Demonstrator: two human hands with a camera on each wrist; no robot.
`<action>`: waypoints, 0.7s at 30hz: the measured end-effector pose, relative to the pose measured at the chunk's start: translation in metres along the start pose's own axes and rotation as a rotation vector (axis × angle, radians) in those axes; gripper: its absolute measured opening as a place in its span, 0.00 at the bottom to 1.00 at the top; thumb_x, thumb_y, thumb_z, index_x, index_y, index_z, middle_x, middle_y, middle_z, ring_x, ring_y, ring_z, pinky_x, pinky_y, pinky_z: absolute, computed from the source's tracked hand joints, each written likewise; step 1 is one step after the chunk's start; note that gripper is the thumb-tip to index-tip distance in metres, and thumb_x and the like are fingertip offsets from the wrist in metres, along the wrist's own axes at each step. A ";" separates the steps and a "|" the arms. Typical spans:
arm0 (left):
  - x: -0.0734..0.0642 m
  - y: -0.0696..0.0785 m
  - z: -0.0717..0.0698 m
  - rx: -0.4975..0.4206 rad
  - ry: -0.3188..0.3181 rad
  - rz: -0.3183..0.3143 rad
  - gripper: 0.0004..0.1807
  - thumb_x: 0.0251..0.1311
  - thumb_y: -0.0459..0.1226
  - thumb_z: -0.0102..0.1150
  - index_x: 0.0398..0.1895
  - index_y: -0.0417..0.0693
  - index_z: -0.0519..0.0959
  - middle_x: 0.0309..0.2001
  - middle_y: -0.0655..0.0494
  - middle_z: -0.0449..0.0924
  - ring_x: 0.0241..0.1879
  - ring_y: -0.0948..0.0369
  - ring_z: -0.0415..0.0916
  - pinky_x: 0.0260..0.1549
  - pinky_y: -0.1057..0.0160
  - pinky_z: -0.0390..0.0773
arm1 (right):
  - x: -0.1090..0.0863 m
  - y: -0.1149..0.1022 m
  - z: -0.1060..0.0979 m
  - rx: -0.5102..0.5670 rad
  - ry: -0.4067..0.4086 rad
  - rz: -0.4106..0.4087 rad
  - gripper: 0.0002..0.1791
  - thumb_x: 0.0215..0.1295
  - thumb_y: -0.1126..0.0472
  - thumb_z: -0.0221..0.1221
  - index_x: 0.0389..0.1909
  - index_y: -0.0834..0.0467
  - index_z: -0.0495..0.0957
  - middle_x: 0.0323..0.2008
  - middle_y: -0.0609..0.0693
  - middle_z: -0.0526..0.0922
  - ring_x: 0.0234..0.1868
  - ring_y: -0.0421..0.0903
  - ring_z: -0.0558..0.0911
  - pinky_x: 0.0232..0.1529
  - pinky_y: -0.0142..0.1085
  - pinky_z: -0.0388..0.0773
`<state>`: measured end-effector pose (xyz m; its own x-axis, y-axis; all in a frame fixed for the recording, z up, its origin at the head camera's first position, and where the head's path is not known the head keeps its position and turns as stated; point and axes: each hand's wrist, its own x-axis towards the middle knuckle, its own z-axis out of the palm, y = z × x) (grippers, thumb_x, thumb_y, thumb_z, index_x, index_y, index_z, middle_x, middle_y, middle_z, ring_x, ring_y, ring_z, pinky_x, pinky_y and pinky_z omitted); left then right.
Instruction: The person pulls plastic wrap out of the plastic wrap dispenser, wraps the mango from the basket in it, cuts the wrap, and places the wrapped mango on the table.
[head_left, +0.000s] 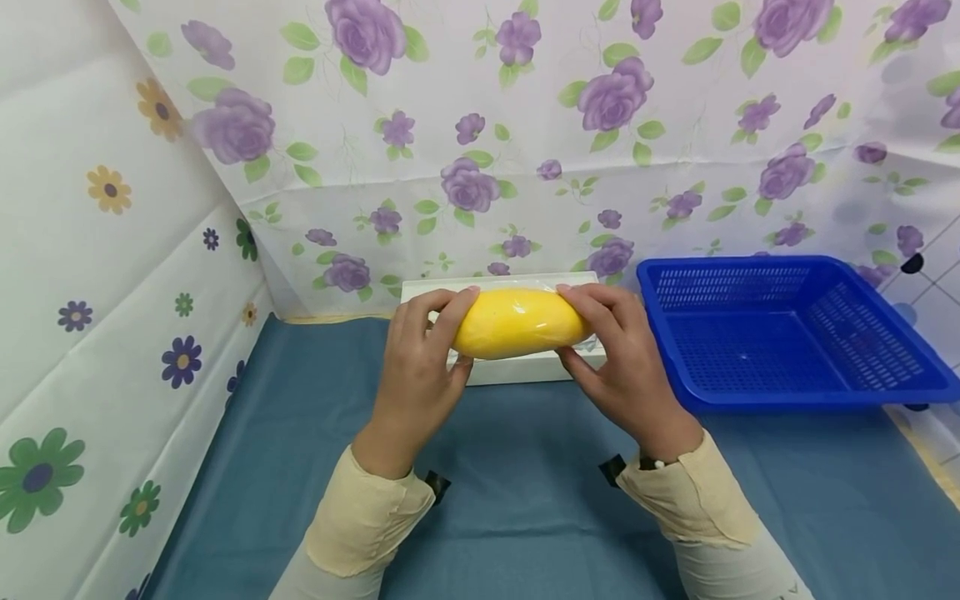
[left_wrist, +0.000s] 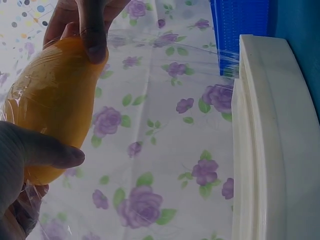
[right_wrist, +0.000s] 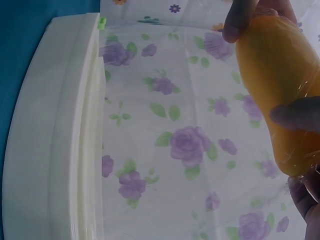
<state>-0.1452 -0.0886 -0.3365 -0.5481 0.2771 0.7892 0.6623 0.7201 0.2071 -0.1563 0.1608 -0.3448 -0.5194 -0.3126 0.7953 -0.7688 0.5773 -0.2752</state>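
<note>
A smooth, oblong yellow object [head_left: 521, 323], its exact kind unclear, is covered in shiny clear film. My left hand [head_left: 420, 358] grips its left end, thumb below and fingers over the top. At the other end, my right hand [head_left: 626, 358] holds it in the same manner. Behind and below it sits a long white cling film dispenser [head_left: 517, 372], partly hidden by the hands and the yellow object. Clear film [left_wrist: 200, 52] stretches between the dispenser and the yellow object in the left wrist view.
A blue perforated plastic basket [head_left: 757, 333] stands to the right of the dispenser. Blue-green cloth [head_left: 510, 500] covers the table. A flowered sheet [head_left: 450, 108] hangs at the back, and another one [head_left: 97, 275] lines the left side.
</note>
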 end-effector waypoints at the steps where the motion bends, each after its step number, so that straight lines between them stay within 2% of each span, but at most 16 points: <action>1: 0.000 0.001 0.000 0.001 0.004 0.004 0.41 0.50 0.22 0.72 0.69 0.49 0.70 0.56 0.42 0.72 0.49 0.47 0.71 0.49 0.49 0.72 | 0.000 -0.001 0.000 0.005 0.004 0.000 0.40 0.52 0.75 0.72 0.68 0.58 0.71 0.60 0.63 0.72 0.60 0.60 0.71 0.62 0.45 0.68; 7: 0.000 0.002 -0.002 -0.009 0.035 0.023 0.39 0.52 0.23 0.71 0.69 0.49 0.70 0.56 0.42 0.72 0.49 0.47 0.71 0.46 0.50 0.72 | 0.002 -0.003 -0.002 0.026 0.031 -0.012 0.39 0.51 0.77 0.71 0.66 0.59 0.73 0.59 0.62 0.72 0.59 0.60 0.71 0.63 0.43 0.66; 15: 0.001 0.005 -0.007 -0.028 0.060 0.039 0.38 0.53 0.24 0.70 0.68 0.49 0.70 0.57 0.41 0.72 0.49 0.47 0.71 0.46 0.50 0.71 | 0.003 -0.004 -0.004 0.021 0.071 -0.084 0.34 0.55 0.72 0.69 0.66 0.62 0.73 0.58 0.67 0.73 0.59 0.64 0.71 0.65 0.40 0.65; 21: 0.001 0.007 -0.009 -0.041 0.085 0.051 0.38 0.51 0.23 0.71 0.67 0.48 0.71 0.57 0.41 0.72 0.49 0.46 0.71 0.46 0.50 0.71 | 0.003 -0.008 -0.006 0.025 0.082 -0.080 0.33 0.56 0.72 0.68 0.65 0.61 0.74 0.58 0.66 0.72 0.60 0.63 0.71 0.67 0.40 0.66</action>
<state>-0.1367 -0.0886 -0.3288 -0.4687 0.2564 0.8453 0.7094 0.6794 0.1873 -0.1496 0.1601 -0.3373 -0.4243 -0.2939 0.8565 -0.8164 0.5335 -0.2213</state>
